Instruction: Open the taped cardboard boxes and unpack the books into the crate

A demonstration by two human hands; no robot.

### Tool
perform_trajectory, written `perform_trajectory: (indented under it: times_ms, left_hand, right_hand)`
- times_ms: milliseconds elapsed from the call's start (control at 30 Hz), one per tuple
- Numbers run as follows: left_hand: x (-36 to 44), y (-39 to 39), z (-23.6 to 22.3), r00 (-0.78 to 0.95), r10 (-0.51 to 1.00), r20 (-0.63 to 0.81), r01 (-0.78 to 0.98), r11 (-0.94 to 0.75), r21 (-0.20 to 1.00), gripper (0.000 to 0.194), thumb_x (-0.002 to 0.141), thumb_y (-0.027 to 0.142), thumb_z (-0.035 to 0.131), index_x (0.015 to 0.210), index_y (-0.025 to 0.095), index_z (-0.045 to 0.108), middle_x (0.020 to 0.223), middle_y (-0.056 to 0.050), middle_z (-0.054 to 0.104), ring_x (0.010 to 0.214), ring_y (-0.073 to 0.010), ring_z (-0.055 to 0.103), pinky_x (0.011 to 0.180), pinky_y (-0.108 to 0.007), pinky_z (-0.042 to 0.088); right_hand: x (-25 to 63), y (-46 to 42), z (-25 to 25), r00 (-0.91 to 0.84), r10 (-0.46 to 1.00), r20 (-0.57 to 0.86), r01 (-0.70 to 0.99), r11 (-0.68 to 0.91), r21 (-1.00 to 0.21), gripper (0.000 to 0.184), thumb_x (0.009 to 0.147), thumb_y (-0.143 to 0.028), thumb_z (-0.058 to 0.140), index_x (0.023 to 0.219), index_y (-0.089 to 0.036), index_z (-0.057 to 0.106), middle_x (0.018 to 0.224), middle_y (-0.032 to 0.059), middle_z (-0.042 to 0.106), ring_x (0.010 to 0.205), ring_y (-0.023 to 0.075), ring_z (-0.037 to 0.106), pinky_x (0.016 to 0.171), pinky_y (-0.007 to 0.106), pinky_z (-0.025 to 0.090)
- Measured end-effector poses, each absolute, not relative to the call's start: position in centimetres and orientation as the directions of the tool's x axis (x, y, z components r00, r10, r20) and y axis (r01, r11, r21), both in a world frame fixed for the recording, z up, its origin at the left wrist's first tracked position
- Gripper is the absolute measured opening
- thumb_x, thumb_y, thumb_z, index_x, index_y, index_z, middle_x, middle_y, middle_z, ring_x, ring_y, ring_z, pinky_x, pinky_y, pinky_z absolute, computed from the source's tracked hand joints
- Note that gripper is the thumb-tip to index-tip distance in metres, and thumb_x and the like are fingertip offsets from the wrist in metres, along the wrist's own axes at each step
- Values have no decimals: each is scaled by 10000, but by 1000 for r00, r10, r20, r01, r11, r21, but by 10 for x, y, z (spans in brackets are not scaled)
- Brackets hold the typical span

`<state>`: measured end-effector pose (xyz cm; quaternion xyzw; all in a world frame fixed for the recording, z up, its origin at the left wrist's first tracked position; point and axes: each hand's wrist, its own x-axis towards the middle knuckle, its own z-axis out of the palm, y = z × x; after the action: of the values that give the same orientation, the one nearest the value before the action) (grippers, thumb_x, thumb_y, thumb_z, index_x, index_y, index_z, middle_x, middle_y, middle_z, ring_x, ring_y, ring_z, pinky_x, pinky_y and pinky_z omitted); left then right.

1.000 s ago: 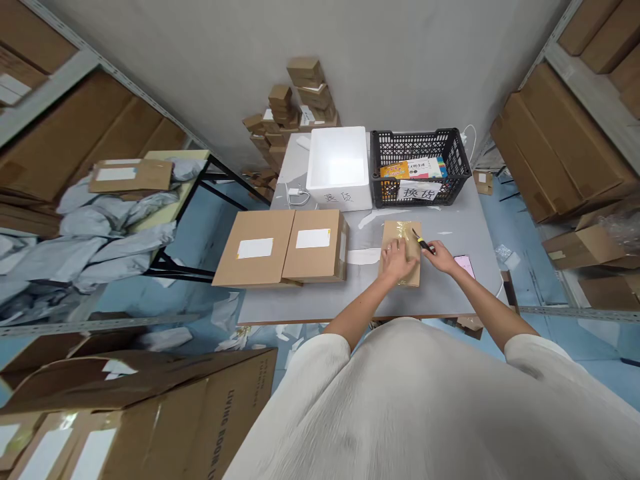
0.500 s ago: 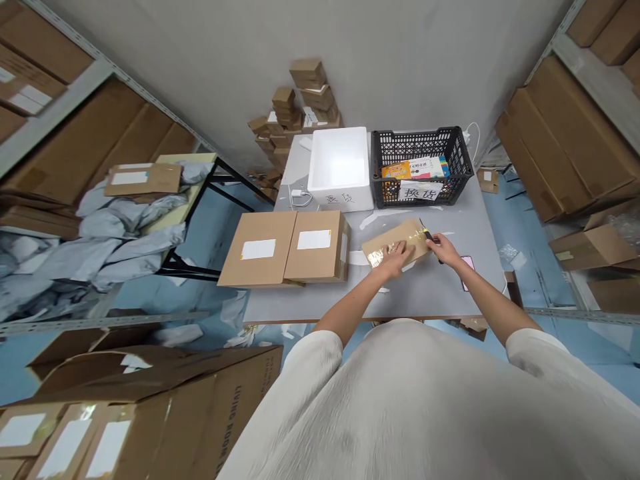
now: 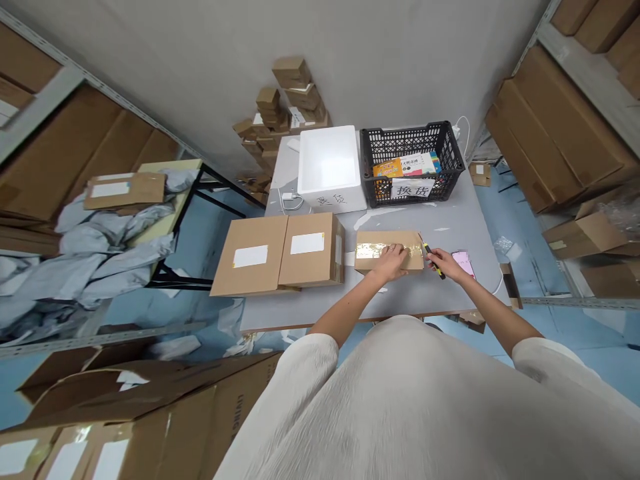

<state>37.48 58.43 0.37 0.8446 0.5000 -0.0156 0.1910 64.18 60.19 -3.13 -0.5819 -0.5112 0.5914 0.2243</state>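
Note:
A small cardboard box [image 3: 367, 261] with shiny clear tape along its top lies on the grey table in front of me. My left hand [image 3: 391, 261] holds it down, fingers over the taped top near the middle and partly hiding the tape. In my right hand [image 3: 444, 262] is a black and yellow utility knife [image 3: 434, 261], its tip pointing up and left beside the box's right end. Whether the blade touches the cardboard, I cannot tell. A phone [image 3: 464, 263] with a pink screen lies just right of my right hand.
Two larger cardboard boxes [image 3: 249, 267] stand at the table's left. Behind are a white foam box [image 3: 331, 193] and a black crate [image 3: 370, 190] with books in it. Grey parcels [image 3: 83, 270] fill the left side; shelves with cartons [image 3: 560, 127] stand right.
The small box has turned from slanted to nearly square with the table edge and lies flatter. My right hand with the knife has moved slightly toward me; more of the phone shows.

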Motion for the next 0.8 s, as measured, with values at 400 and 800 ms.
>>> perform_trajectory:
  times_ms: [400, 800]
  left_hand:
    - [400, 605, 5, 385, 838, -387, 912, -281, 300, 768, 824, 398, 953, 1455, 234, 547, 1530, -186, 566, 1530, -406, 498, 1247, -526, 328]
    - [399, 595, 7, 409, 855, -317, 900, -322, 292, 774, 840, 313, 932, 1494, 224, 527, 1501, -188, 548, 1448, -388, 565, 1361, -615, 164]
  right_hand:
    - [695, 623, -3, -324, 846, -424, 582, -174, -794, 398, 944, -614, 743, 1063, -238, 690, 879, 42, 804, 694, 189, 711, 699, 299, 549]
    - [694, 685, 2, -544, 798, -261, 779, 363, -511, 301, 978, -476, 702, 1150, -289, 861, 1089, 95, 859, 971, 324, 746, 874, 394, 533]
